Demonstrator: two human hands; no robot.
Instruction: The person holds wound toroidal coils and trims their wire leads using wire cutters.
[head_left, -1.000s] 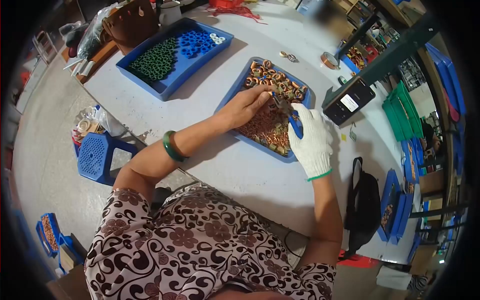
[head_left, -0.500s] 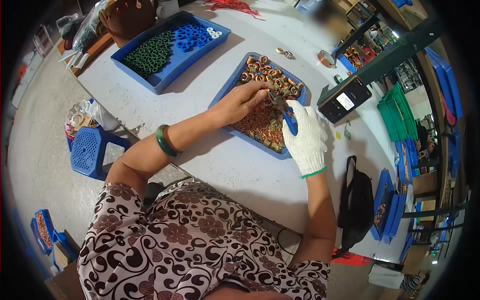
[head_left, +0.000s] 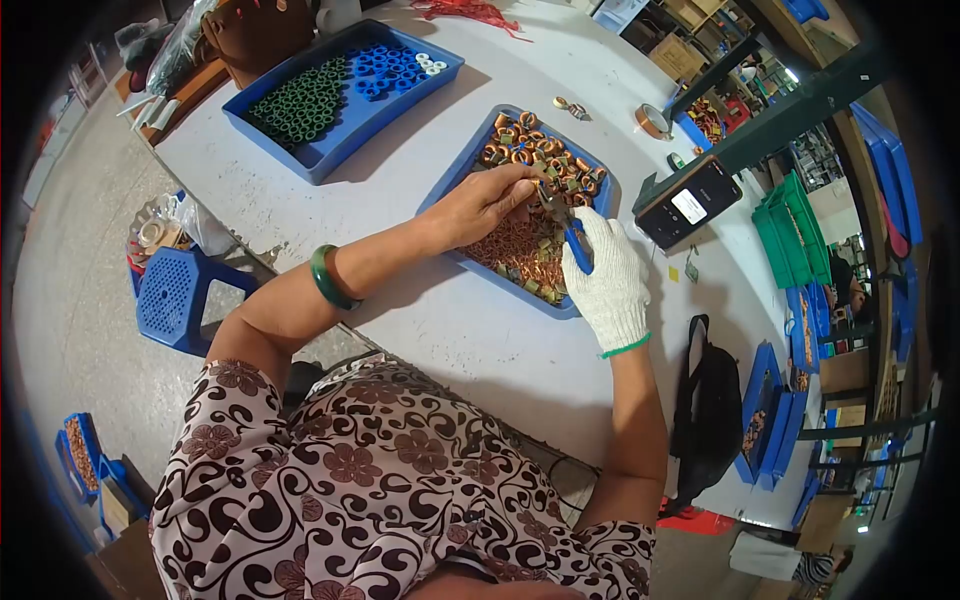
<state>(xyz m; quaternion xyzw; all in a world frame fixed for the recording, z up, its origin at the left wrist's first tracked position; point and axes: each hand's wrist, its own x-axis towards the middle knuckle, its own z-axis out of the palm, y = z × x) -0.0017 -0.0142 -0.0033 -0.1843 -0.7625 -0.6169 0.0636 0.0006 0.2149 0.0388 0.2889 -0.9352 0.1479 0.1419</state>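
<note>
My bare left hand [head_left: 488, 207], its fingers pinched together, is over the blue tray [head_left: 447, 187]. At its fingertips shows a bit of a small copper-wound coil [head_left: 539, 188], mostly hidden by the fingers. Wearing a white knit glove, my right hand [head_left: 608, 275] is closed around the blue handles of the cutting pliers [head_left: 577, 243]. Their metal jaws are right beside the left fingertips. Copper-wound ring coils [head_left: 522, 156] fill the tray's far part. Nearer me in the tray lie many copper wire clippings [head_left: 508, 250] and several yellowish taped pieces.
A larger blue tray [head_left: 335, 160] at the upper left holds green, blue and white rings. To the right, a phone [head_left: 688, 203] leans by a dark metal post. A tape roll [head_left: 654, 121], a black bag [head_left: 708, 415] and a green crate [head_left: 791, 228] are farther right.
Both hands keep nearly the same place over the tray. My right hand with the pliers has shifted very slightly left; the left hand still pinches at the jaws.
</note>
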